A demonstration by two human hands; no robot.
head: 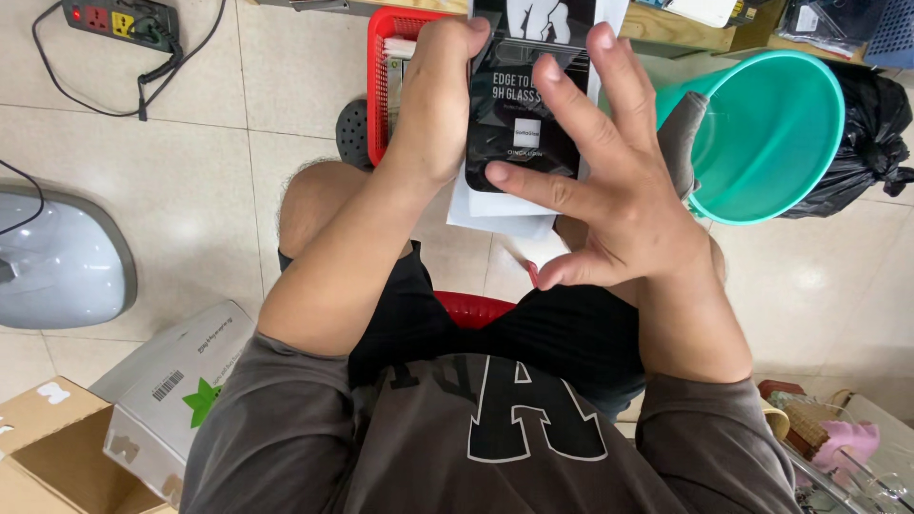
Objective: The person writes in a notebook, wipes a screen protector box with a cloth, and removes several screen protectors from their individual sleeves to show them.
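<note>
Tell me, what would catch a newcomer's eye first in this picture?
The two hands at top centre: the left hand grips a black flat package with a white sheet behind it, while the right hand spreads its fingers across the front. To the right, a bright teal bucket sits on the tiled floor; a red basket peeks out behind the left hand.

One head cam — looks straight down, close on hands, lap, tiled floor (190,143).

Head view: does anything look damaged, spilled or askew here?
Nothing stands out. The left hand grips a flat black package against a white sleeve, and the right hand spreads open over it. No tears or spills show.
</note>
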